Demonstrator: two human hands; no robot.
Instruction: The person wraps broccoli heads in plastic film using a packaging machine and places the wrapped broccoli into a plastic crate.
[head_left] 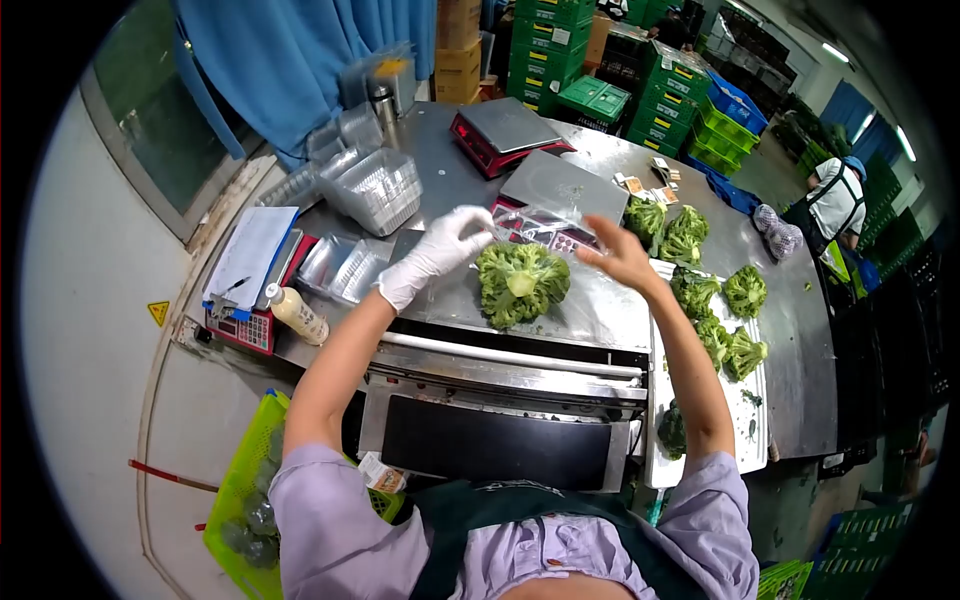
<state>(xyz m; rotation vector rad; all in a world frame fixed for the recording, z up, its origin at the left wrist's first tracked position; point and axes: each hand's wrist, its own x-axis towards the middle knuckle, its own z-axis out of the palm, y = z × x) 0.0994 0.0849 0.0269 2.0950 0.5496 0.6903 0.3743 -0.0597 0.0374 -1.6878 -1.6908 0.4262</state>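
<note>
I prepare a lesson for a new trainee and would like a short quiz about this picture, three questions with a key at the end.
1. Which of the person's hands is bare?
2. True or false: the broccoli head nearest the left hand lies on the white board.
3. What lies on the paper sheet: (a) a pen, (b) a knife, (c) a spoon?

Key: 1. The right hand. 2. False; it is over the metal surface. 3. (a).
</note>
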